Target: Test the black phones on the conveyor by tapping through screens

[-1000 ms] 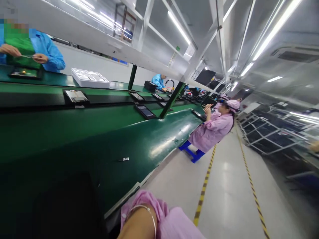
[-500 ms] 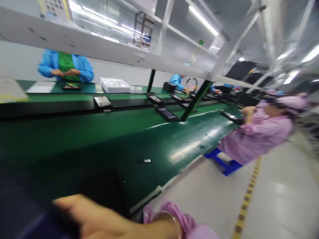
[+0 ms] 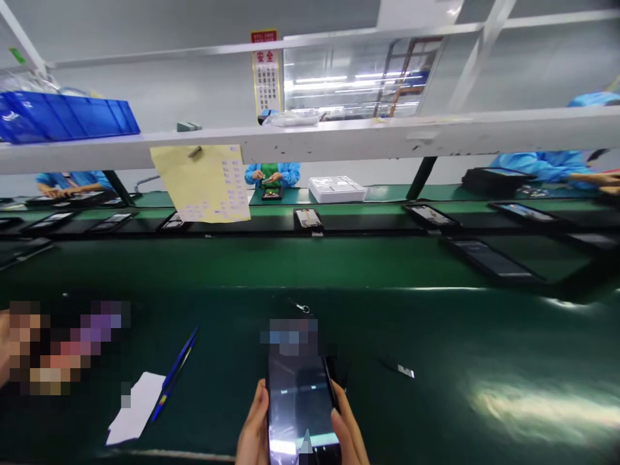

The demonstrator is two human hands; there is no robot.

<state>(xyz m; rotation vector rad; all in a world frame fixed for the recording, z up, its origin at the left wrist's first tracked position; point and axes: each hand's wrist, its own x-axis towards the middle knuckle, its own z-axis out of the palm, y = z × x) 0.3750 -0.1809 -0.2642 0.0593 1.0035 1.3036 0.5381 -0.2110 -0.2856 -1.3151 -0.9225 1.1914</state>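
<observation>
A dark phone-like device with a glossy screen is held upright between my two hands, low in the middle of the view. My left hand grips its left edge, and my right hand grips its right edge with the thumb near the screen. Just beyond its top lies a small metal ring piece on the green table. A small silvery piece is on the table to the right. White paper and a blue pen lie to the left.
Devices in black trays, one of them, line a dark strip behind the table. Above runs a white shelf with a hanging yellow sheet and blue bin. Another person's hand is at far left. People in blue sit opposite.
The view has swung left to face the table squarely. My left hand has come into view, and both hands now hold the device. The neighbour in pink has left the view.
</observation>
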